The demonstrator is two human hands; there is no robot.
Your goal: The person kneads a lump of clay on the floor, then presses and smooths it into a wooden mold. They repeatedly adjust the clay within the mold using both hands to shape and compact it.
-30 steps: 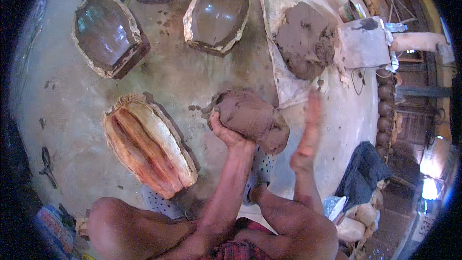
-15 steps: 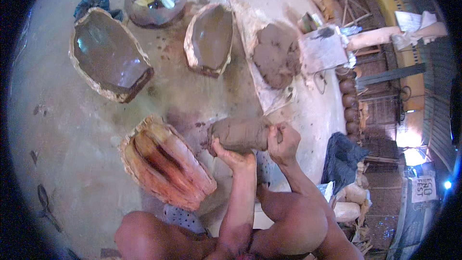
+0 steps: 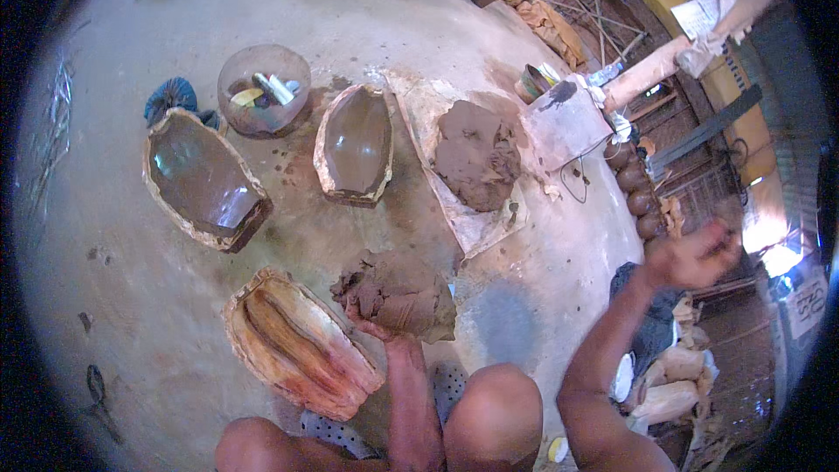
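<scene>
A thick lump of wet brown clay (image 3: 406, 293) rests against my left hand (image 3: 374, 325), whose fingers grip its near left side. The clay's far end looks torn and ragged, and its right side smoother. My right hand (image 3: 699, 253) is raised far out to the right, away from the clay and blurred by motion; whether its fingers are closed is unclear. Just left of the clay lies a long plaster mould (image 3: 301, 345) with a ridged, reddish-brown hollow. Beyond stand two clay-lined moulds, a larger one (image 3: 205, 179) at left and a smaller one (image 3: 356, 144) in the middle.
A big mound of clay (image 3: 478, 156) sits on a pale sheet (image 3: 472, 232) at the far right. A bowl of tools (image 3: 262, 92) and a blue cloth bundle (image 3: 170, 100) stand behind the moulds. A wooden post on a block (image 3: 568, 127) and dark plastic (image 3: 651, 323) are on the right.
My right hand has let go of the clay and swung up to the right. My left hand still holds the lump, now turned with its ragged end showing. The view has tilted upward.
</scene>
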